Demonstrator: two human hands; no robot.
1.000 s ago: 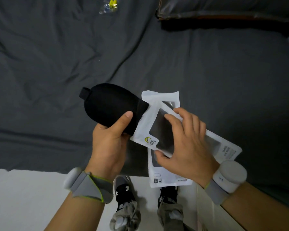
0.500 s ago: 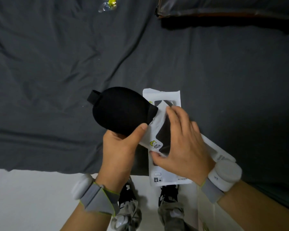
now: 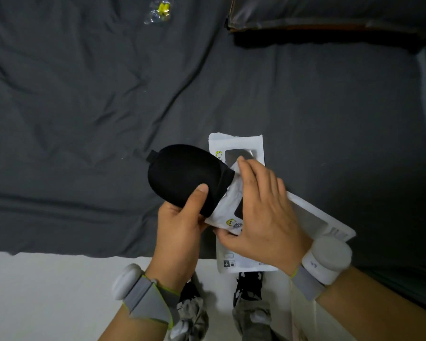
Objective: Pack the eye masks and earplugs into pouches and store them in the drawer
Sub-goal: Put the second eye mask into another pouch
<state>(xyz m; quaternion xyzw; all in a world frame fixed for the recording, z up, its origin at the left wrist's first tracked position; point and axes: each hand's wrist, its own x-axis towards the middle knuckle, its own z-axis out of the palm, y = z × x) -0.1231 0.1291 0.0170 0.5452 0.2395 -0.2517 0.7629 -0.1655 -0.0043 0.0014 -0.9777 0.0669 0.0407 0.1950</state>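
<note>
Hands meet above a dark bedsheet [image 3: 84, 119]: left hand [image 3: 180, 230] grips a black eye mask [image 3: 182, 175], its long axis angled into the white pouch [image 3: 228, 210] mouth pinched by the right hand [image 3: 263, 217].

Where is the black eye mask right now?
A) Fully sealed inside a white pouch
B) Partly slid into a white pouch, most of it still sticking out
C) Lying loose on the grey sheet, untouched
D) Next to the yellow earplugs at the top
B: the left hand grips the eye mask, whose one end sits in the mouth of the white pouch held by the right hand.
</note>
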